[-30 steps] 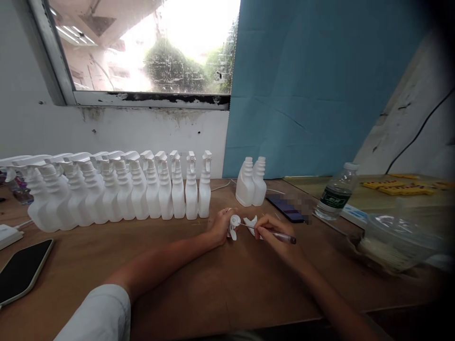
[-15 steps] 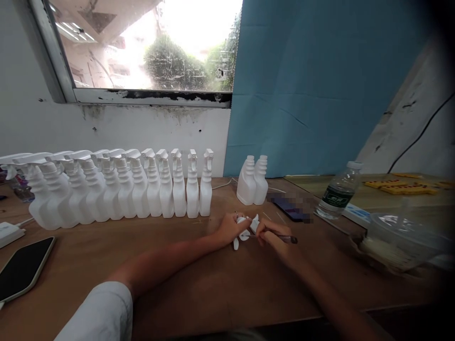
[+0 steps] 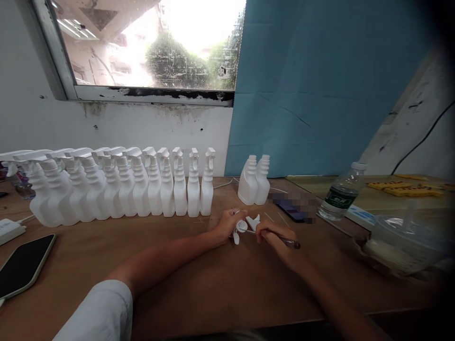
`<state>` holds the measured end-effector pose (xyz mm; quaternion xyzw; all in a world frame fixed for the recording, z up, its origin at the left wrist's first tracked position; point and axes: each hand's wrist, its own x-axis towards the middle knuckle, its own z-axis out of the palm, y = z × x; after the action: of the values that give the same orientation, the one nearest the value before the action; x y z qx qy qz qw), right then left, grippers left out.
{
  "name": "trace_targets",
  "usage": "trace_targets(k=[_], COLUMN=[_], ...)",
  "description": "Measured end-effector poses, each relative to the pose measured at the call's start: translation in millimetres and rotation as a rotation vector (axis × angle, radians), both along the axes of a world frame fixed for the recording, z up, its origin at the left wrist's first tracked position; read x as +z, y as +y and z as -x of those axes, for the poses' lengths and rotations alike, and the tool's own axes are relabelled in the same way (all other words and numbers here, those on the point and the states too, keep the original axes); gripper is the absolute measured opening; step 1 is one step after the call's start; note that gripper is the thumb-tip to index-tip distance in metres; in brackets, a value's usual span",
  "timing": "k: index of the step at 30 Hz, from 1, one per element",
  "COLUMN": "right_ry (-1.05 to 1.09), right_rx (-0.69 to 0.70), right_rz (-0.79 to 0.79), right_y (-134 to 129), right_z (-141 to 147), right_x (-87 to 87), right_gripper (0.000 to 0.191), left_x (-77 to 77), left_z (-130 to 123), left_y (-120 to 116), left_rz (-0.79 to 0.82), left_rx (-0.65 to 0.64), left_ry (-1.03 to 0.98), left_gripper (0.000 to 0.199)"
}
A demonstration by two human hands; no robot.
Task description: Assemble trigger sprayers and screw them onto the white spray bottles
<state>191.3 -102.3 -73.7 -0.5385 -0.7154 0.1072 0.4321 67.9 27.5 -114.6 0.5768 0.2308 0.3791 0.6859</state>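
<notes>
My left hand is closed around a white trigger spray head, its round opening facing towards me. In my right hand is a screwdriver with a dark brown handle, the fingers wrapped round it. Its thin shaft points left at the spray head; whether the tip touches is too small to tell. Between the hands, a loose white plastic piece lies on the table. Behind them stand two white bottles without spray heads.
A row of white spray bottles with heads fitted stands along the left of the table. One phone lies front left, another phone behind my right hand. At right are a water bottle and a plastic cup.
My left hand has turned the spray head so its round opening shows more. The screwdriver has shifted slightly right with my right hand, and the view has moved a little.
</notes>
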Motion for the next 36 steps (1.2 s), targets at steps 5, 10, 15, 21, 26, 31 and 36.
trace_targets(k=[5, 10, 15, 21, 26, 31, 36], right_ry=[-0.022, -0.042, -0.096, -0.223, -0.253, -0.303, -0.344], right_rx=[-0.009, -0.024, -0.007, 0.101, 0.133, 0.132, 0.119], right_rz=[-0.026, -0.022, -0.063, -0.216, -0.278, -0.307, -0.3], right_y=[0.0, -1.9, -1.9, -2.3, -2.8, -4.6, -4.0], right_z=[-0.1, 2.6, 2.9, 3.3, 3.9, 6.9, 10.4], right_x=[-0.6, 3.2, 2.6, 1.3, 2.5, 6.1, 7.9], right_gripper=[0.023, 0.023, 0.023, 0.023, 0.023, 0.021, 0.018], left_x=[-0.9, 0.6, 0.9, 2.0, 3.8, 0.2, -2.8], left_z=[0.3, 1.7, 1.8, 2.3, 3.8, 1.3, -0.4], left_y=[1.2, 0.4, 0.0, -0.4, -2.2, 2.7, 7.2], left_rz=[0.004, 0.02, 0.025, 0.037, 0.069, 0.128, 0.198], left_rx=[-0.028, -0.033, -0.037, -0.04, -0.045, -0.019, -0.002], left_ry=[-0.019, -0.014, -0.025, -0.049, -0.059, -0.073, -0.088], left_gripper=[0.044, 0.045, 0.046, 0.045, 0.043, 0.043, 0.044])
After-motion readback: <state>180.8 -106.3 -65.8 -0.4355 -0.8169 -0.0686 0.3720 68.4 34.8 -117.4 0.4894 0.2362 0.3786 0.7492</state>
